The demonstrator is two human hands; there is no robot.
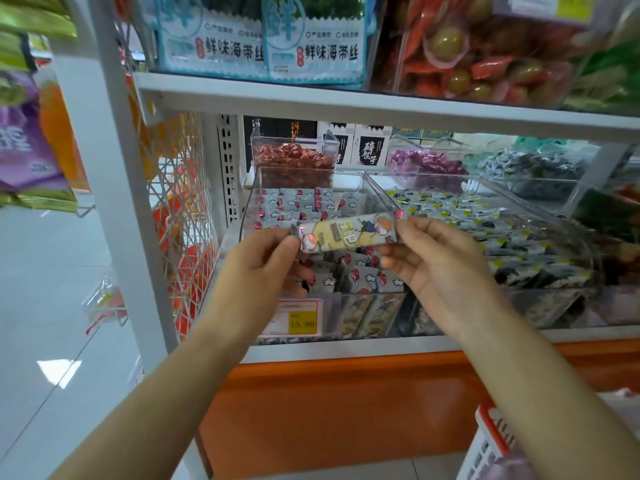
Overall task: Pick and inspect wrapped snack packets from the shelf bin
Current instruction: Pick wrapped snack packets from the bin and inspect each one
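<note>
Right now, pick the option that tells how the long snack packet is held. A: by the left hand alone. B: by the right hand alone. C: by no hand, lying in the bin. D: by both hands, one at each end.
D: the left hand pinches one end of the snack packet and the right hand the other, above the clear bin.

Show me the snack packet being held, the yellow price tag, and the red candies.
snack packet (348, 233), head view, middle of its printed face.
yellow price tag (302, 322), head view, on the printed price.
red candies (294, 158), head view, top of the pile.
</note>
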